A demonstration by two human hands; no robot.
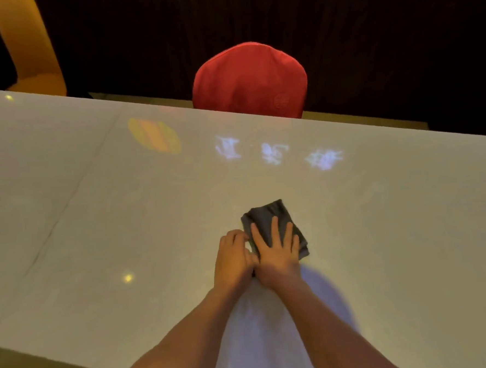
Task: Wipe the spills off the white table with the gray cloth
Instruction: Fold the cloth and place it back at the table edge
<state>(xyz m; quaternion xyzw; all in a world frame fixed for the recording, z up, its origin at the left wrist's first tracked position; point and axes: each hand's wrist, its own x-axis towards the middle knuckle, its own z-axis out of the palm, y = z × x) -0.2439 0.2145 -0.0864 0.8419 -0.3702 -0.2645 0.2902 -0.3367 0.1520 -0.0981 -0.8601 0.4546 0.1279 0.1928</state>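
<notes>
A folded gray cloth (269,217) lies on the glossy white table (96,221), a little right of centre. My right hand (277,255) presses flat on top of the cloth, fingers spread and pointing away from me. My left hand (231,258) is curled against the cloth's left edge, touching my right hand. The near part of the cloth is hidden under my hands. No distinct spill shows on the table; bright patches near the far edge look like reflections.
A red-covered chair (249,81) stands beyond the far table edge. An orange chair (27,52) is at the back left. A seam (66,203) runs across the tabletop on the left. The near table edge crosses the lower left corner.
</notes>
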